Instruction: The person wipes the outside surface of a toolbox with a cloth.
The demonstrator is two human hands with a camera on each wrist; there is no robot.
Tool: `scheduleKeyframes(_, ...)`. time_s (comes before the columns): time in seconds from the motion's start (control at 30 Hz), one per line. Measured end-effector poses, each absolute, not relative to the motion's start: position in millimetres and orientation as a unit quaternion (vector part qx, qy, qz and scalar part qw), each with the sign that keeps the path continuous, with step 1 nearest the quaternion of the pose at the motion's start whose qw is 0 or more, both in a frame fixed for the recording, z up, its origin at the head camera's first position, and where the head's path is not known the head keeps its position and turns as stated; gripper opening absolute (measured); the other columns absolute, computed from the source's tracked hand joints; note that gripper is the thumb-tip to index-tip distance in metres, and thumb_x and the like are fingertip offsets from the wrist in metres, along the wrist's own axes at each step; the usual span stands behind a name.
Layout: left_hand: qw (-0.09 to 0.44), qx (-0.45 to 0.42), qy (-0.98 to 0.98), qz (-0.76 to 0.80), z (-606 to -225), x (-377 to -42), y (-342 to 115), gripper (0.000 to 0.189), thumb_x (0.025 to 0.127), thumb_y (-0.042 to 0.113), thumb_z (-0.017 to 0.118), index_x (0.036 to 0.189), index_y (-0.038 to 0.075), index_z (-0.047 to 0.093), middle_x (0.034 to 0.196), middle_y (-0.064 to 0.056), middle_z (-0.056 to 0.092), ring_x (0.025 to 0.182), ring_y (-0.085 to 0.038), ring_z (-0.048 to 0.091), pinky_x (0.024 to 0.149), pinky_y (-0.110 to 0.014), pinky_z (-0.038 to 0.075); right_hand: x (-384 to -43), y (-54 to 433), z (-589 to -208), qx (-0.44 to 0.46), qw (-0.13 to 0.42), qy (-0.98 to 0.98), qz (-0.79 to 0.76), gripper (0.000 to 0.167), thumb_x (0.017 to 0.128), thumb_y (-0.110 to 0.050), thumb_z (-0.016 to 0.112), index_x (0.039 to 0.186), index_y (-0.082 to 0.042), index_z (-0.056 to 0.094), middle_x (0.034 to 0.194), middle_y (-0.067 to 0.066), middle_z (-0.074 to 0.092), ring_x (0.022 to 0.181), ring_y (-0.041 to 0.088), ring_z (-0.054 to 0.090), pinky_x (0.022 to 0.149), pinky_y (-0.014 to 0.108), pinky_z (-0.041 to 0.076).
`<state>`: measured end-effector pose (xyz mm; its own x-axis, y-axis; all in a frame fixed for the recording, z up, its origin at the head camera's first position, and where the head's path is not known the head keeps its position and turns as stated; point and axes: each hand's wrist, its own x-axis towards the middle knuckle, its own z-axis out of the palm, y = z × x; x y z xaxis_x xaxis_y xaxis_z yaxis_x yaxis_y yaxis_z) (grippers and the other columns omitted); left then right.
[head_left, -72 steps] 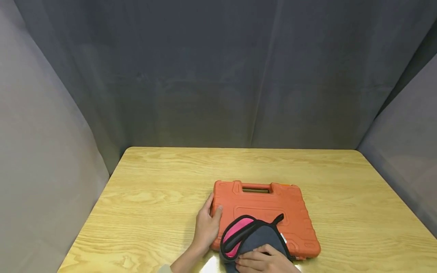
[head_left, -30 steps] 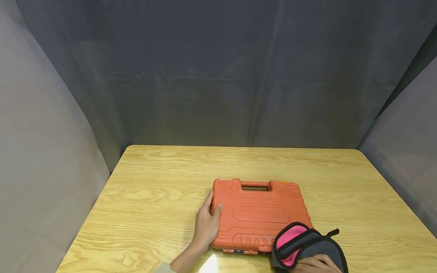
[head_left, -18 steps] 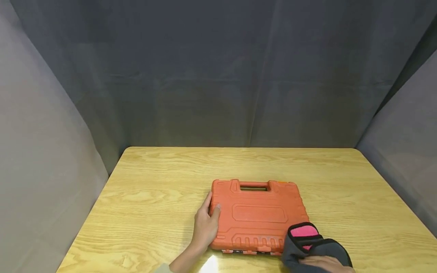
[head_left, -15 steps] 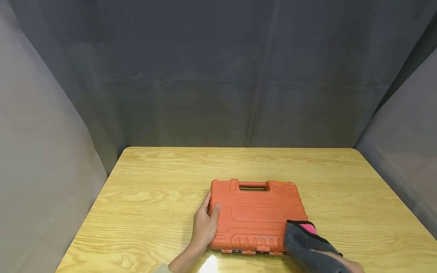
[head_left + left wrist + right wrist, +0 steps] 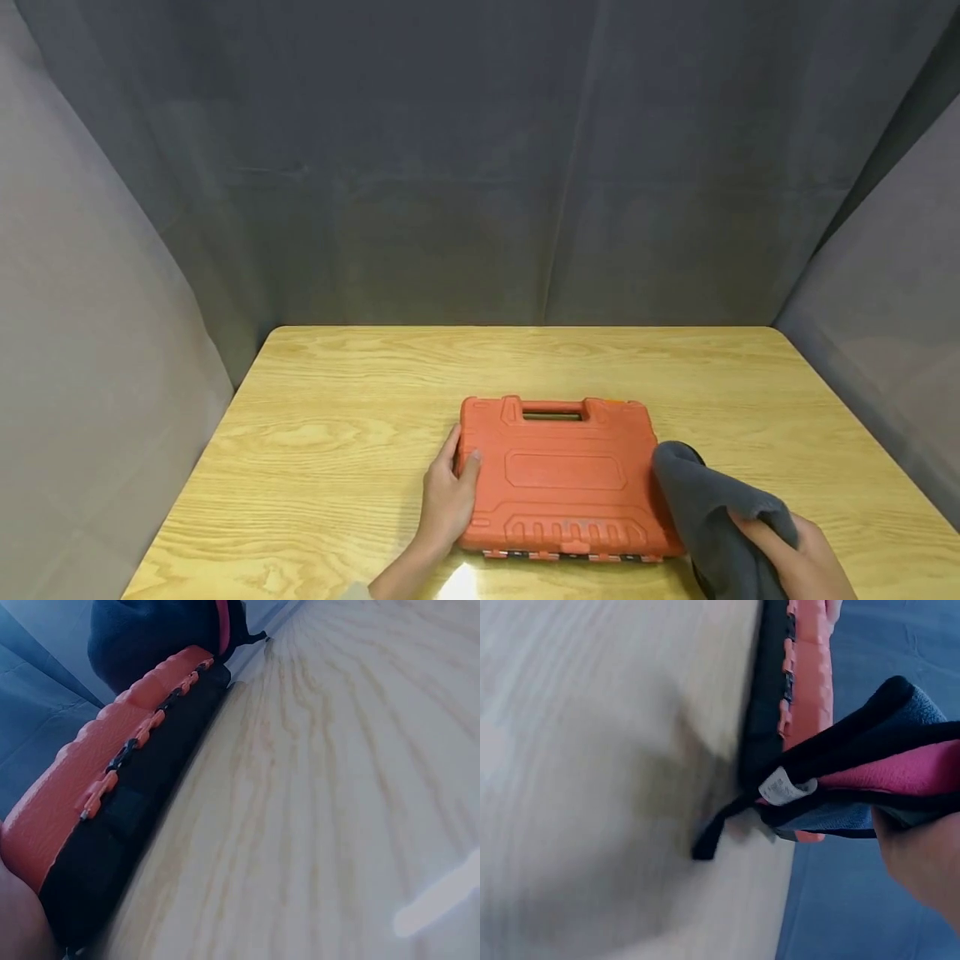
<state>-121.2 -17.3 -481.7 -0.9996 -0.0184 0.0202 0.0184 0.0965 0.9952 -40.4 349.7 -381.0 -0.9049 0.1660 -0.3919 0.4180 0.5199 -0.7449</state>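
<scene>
A closed red plastic tool case (image 5: 564,468) lies flat on the table, its handle toward the far side. My left hand (image 5: 447,502) grips its left edge, thumb on the lid and fingers along the side. A folded cleaning cloth (image 5: 708,504), dark grey with black edging, is in my right hand (image 5: 806,557), thumb pressed over it. The cloth leans against the case's right side. In the right wrist view the cloth's pink inner face (image 5: 915,769), a white label (image 5: 780,787) and a black hanging loop (image 5: 709,838) show. Most of my right fingers are hidden behind the cloth.
The wood-grain table (image 5: 337,417) extends left, right and beyond the case. A dark curtain (image 5: 412,208) hangs behind its far edge, with light grey panels at the left (image 5: 97,333) and right (image 5: 892,317).
My right hand has moved the cloth from the lid's near middle rightward to the case's right side, turning it so grey faces up. My left hand keeps its grip.
</scene>
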Motion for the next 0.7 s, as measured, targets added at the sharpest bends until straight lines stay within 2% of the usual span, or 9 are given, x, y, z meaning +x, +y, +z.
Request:
scheduleKeyframes(0.1, 0.012, 0.001, -0.738, -0.675, -482.0, -122.6, -17.5, 0.062, 0.104, 0.019, 0.055, 0.155, -0.001, 0.028, 0.155, -0.024, 0.033, 0.131, -0.034, 0.047, 0.104, -0.044, 0.044, -44.1, 343.9, -372.6, 0.158, 0.122, 0.858, -0.473, 0.064, 0.107, -0.036, 0.044, 0.14, 0.019, 0.041, 0.117, 0.025, 0.065, 0.085, 0.018, 0.066, 0.075, 0.037, 0.057)
scheduleKeyframes(0.3, 0.005, 0.002, -0.74, -0.672, -483.0, -123.3, -20.9, 0.062, 0.104, 0.02, 0.054, 0.156, -0.001, 0.026, 0.156, -0.023, 0.032, 0.134, -0.036, 0.043, 0.108, -0.05, 0.039, -50.8, 336.2, -362.8, 0.1, 0.055, 0.871, -0.478, 0.05, 0.108, -0.026, 0.046, 0.132, 0.018, 0.051, 0.104, 0.009, 0.069, 0.077, 0.013, 0.066, 0.068, 0.035, 0.058)
scheduleKeyframes(0.37, 0.005, 0.005, -0.745, -0.667, -483.0, -123.6, -22.2, 0.062, 0.104, 0.02, 0.054, 0.156, 0.0, 0.027, 0.155, -0.022, 0.034, 0.134, -0.037, 0.043, 0.109, -0.053, 0.038, -55.8, 334.3, -360.4, 0.083, 0.032, 0.855, -0.511, 0.034, 0.107, -0.021, 0.048, 0.128, 0.001, 0.064, 0.103, 0.0, 0.069, 0.079, 0.012, 0.067, 0.067, 0.034, 0.058)
scheduleKeyframes(0.43, 0.005, 0.007, -0.749, -0.663, -482.3, -124.6, -23.4, 0.06, 0.104, 0.019, 0.054, 0.156, 0.002, 0.028, 0.154, -0.021, 0.036, 0.134, -0.037, 0.043, 0.109, -0.055, 0.036, -62.2, 332.0, -358.1, 0.061, 0.019, 0.824, -0.564, 0.025, 0.107, -0.017, 0.049, 0.123, -0.017, 0.068, 0.102, -0.005, 0.069, 0.081, 0.013, 0.069, 0.066, 0.034, 0.059)
scheduleKeyframes(0.53, 0.002, 0.006, -0.753, -0.658, -479.9, -127.4, -24.7, 0.059, 0.103, 0.016, 0.054, 0.156, 0.004, 0.029, 0.154, -0.021, 0.037, 0.135, -0.038, 0.041, 0.11, -0.057, 0.035, -72.3, 328.0, -354.4, 0.025, 0.012, 0.777, -0.629, 0.032, 0.106, -0.012, 0.049, 0.11, -0.037, 0.067, 0.102, -0.008, 0.07, 0.084, 0.017, 0.07, 0.066, 0.035, 0.06)
scheduleKeyframes(0.7, 0.008, -0.02, -0.743, -0.669, -469.6, -135.7, -25.6, 0.063, 0.101, 0.009, 0.055, 0.156, -0.001, 0.026, 0.159, -0.022, 0.026, 0.145, -0.038, 0.025, 0.116, -0.053, 0.022, -83.5, 319.1, -350.7, -0.017, 0.003, 0.754, -0.657, 0.031, 0.105, -0.008, 0.048, 0.115, -0.03, 0.067, 0.104, -0.003, 0.07, 0.085, 0.017, 0.07, 0.067, 0.033, 0.06)
